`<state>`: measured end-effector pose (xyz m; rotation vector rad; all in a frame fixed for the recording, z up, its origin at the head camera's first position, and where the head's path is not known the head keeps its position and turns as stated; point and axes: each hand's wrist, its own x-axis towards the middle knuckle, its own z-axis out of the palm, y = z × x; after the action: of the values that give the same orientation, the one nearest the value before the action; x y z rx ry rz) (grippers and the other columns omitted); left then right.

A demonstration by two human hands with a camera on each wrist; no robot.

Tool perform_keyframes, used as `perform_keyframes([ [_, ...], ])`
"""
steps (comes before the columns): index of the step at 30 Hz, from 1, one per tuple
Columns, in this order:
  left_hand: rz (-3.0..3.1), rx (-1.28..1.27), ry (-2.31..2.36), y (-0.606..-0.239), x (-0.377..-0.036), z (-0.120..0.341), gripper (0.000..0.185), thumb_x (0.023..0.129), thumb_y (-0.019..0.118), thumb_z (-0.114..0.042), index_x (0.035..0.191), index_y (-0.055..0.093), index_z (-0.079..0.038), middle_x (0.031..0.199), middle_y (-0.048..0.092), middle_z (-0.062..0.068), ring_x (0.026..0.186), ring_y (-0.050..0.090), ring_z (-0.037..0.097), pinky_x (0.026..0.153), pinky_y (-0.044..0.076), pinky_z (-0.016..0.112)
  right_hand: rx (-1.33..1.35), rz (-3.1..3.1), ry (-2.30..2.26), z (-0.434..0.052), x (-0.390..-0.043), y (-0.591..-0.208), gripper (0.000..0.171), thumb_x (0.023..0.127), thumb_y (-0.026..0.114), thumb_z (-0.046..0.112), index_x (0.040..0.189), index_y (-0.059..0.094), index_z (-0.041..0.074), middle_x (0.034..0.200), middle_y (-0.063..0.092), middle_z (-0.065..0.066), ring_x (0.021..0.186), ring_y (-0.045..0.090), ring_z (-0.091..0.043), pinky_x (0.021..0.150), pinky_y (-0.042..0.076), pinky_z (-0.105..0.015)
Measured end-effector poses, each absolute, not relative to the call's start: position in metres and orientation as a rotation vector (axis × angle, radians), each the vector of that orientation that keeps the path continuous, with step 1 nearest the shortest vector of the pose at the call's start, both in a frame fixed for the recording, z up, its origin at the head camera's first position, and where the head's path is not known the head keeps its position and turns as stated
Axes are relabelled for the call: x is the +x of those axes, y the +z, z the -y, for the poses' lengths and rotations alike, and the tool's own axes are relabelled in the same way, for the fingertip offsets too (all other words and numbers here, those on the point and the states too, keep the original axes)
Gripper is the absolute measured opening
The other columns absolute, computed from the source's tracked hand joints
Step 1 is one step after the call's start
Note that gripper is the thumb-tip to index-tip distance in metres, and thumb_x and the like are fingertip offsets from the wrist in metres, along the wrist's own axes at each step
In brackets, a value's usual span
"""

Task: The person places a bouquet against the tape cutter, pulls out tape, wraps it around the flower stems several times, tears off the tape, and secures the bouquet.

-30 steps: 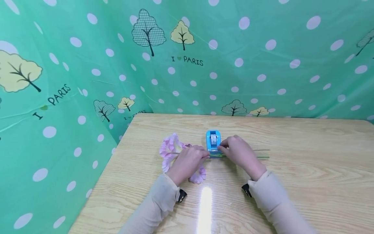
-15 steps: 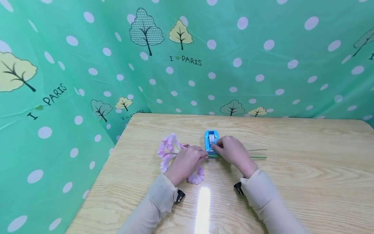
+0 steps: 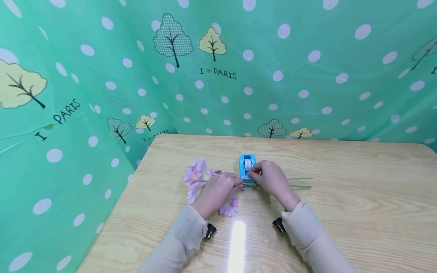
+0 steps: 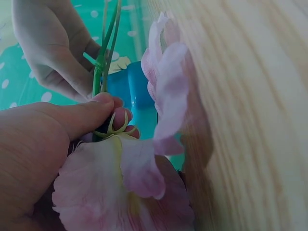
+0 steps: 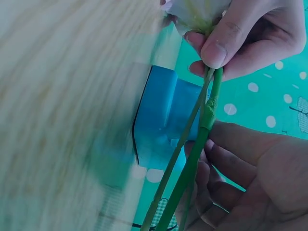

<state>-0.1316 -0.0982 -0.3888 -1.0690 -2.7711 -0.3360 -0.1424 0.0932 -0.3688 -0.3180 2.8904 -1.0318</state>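
Observation:
My left hand [image 3: 218,188] pinches the stems of the pink artificial flowers [image 3: 198,170] just below the blossoms. Those blossoms [image 4: 101,183] fill the lower part of the left wrist view. The green stems [image 5: 185,168] stretch rightward across the near end of a blue tape dispenser [image 3: 242,162], which carries a roll of tape [image 3: 248,165]. Behind the stems, my right hand [image 3: 272,179] has its fingers bent, with thumb and forefinger tips close together at the dispenser's near end. Stems hide those fingertips in the right wrist view, so I cannot tell whether they hold tape.
A light wood-grain table [image 3: 358,212] carries everything. Green dotted cloth [image 3: 307,76] hangs behind its back edge and along the left side. The stem ends [image 3: 304,186] reach past my right hand.
My right hand has shifted a little left, its fingertips moving from the dispenser's right side to over its near end. My left hand keeps its hold on the stems.

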Motion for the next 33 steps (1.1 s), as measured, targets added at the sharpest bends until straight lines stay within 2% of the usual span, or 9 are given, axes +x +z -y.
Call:
perform_keyframes([
  [11, 2.779, -1.068, -0.300, -0.3876, -0.1331, 0.0967, 0.013, 0.094, 0.069, -0.019, 0.105, 0.076, -0.017, 0.100, 0.076, -0.003, 0.090, 0.070, 0.011, 0.079, 0.058, 0.023, -0.298, -2.881, -1.153, -0.0939, -0.1446, -0.3716, 0.015, 0.093, 0.070, 0.017, 0.095, 0.077, 0.004, 0.089, 0.073, -0.007, 0.067, 0.055, -0.014, 0.057, 0.047, -0.026],
  [21, 2.793, -1.059, -0.315, -0.3873, -0.1336, 0.0959, 0.012, 0.094, 0.069, -0.019, 0.103, 0.076, -0.017, 0.097, 0.075, -0.003, 0.087, 0.070, 0.011, 0.078, 0.057, 0.023, -0.218, -2.806, -1.261, -0.0959, -0.1452, -0.3673, 0.018, 0.095, 0.067, 0.019, 0.096, 0.077, 0.003, 0.079, 0.071, -0.005, 0.062, 0.052, -0.014, 0.058, 0.045, -0.027],
  [27, 2.777, -1.068, -0.300, -0.3889, -0.1342, 0.0962, 0.011, 0.094, 0.069, -0.019, 0.102, 0.076, -0.017, 0.095, 0.075, -0.003, 0.085, 0.069, 0.011, 0.076, 0.057, 0.023, -0.244, -2.806, -1.200, -0.0940, -0.1418, -0.3641, 0.017, 0.095, 0.068, 0.017, 0.097, 0.077, 0.002, 0.084, 0.073, -0.006, 0.064, 0.054, -0.014, 0.059, 0.047, -0.028],
  [33, 2.776, -1.069, -0.273, -0.3887, -0.1335, 0.0956, 0.010, 0.094, 0.069, -0.019, 0.100, 0.077, -0.017, 0.094, 0.074, -0.003, 0.084, 0.069, 0.011, 0.074, 0.057, 0.023, -0.238, -2.793, -1.186, -0.0933, -0.1366, -0.3641, 0.017, 0.095, 0.067, 0.017, 0.095, 0.077, 0.003, 0.082, 0.072, -0.005, 0.065, 0.056, -0.014, 0.060, 0.049, -0.028],
])
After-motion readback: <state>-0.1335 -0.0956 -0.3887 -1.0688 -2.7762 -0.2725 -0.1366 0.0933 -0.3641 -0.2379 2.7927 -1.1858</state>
